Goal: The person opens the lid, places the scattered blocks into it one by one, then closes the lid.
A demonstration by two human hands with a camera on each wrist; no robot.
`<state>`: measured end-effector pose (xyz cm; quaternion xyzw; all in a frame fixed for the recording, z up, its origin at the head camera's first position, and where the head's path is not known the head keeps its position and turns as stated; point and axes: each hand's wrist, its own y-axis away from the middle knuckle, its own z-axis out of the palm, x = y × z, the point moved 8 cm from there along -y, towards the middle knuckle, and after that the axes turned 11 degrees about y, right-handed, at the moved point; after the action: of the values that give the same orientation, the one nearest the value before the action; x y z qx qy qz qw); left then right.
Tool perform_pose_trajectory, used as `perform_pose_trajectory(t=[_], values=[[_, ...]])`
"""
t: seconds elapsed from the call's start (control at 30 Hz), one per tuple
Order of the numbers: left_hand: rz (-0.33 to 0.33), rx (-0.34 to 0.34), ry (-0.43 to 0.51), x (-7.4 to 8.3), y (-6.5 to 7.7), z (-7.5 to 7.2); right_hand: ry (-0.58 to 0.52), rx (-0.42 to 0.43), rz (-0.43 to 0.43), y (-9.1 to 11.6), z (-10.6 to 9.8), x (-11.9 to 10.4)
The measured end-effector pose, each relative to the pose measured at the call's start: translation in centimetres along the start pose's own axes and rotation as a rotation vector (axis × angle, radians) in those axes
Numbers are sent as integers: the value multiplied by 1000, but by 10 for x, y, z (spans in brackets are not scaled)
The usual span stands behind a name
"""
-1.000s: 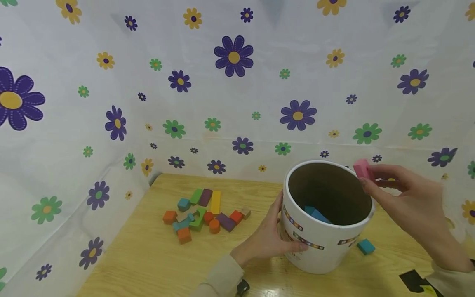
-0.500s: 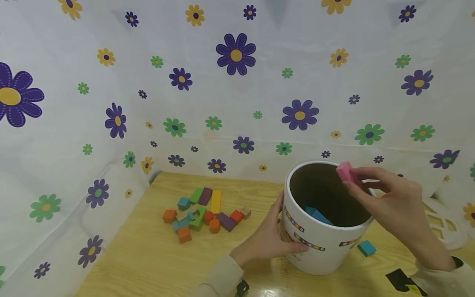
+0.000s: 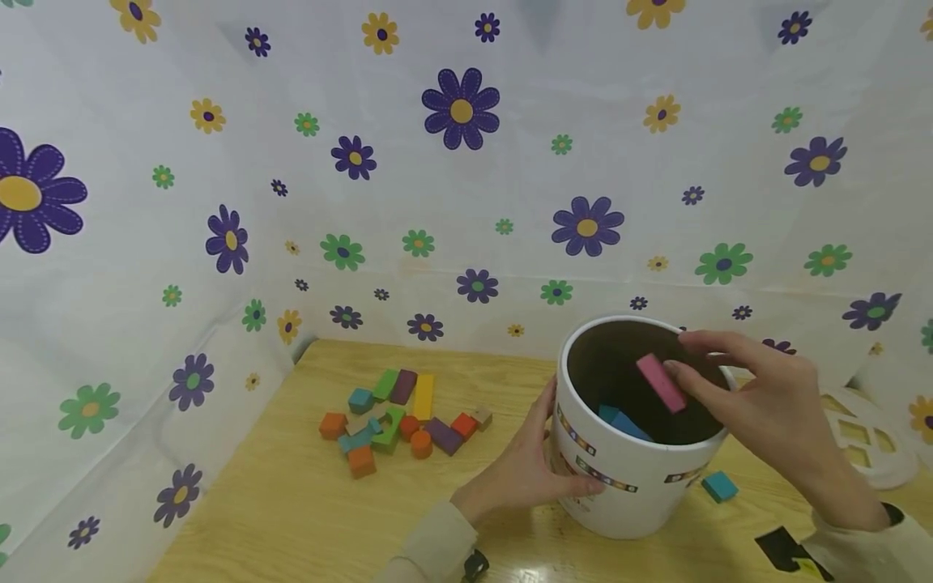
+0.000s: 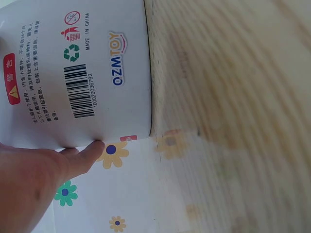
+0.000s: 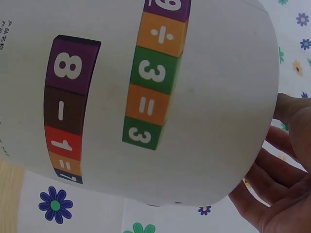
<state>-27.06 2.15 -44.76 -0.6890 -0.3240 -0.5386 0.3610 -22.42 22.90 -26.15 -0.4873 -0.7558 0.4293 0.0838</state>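
Note:
A white round bucket (image 3: 627,486) with printed number strips stands on the table, its mouth tilted toward me. My left hand (image 3: 528,465) grips its left side, thumb across the front; the left wrist view shows that hand (image 4: 43,174) against the wall with the barcode. Over the mouth is my right hand (image 3: 765,397), thumb and forefinger spread apart. A pink block (image 3: 661,382) hangs inside the opening, just below the fingers, overlapping the thumb tip. Blue blocks (image 3: 623,423) lie deeper in. In the right wrist view the right hand (image 5: 286,174) shows beyond the rim.
Several coloured blocks (image 3: 389,437) lie scattered on the wooden table (image 3: 291,518) to the left. One blue block (image 3: 720,487) sits right of the bucket. A white lattice-like piece (image 3: 867,441) lies at the right. Flowered cloth (image 3: 394,162) surrounds the back and left.
My right hand has moved left from beside the rim to over the mouth. The pink block, pinched earlier, has left the fingers' pinch and dropped into the opening. The left hand stays put.

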Motion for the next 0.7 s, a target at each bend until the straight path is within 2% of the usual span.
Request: perform_pose_trajectory(t=[0.13, 0.23, 0.37, 0.43, 0.57, 0.7], values=[[-1, -2, 0, -1, 0, 0, 53, 46, 1, 4, -10, 8], [-4, -1, 1, -1, 1, 0, 114, 78, 38, 8, -22, 21], [-9, 0, 0, -2, 1, 0, 167, 63, 86, 19, -29, 43], [-12, 2, -2, -2, 1, 0, 185, 17, 120, 27, -27, 57], [-22, 1, 2, -2, 2, 0, 235, -133, 198, 51, -11, 87], [-24, 1, 13, -1, 2, 0, 247, -252, 186, 79, 14, 107]])
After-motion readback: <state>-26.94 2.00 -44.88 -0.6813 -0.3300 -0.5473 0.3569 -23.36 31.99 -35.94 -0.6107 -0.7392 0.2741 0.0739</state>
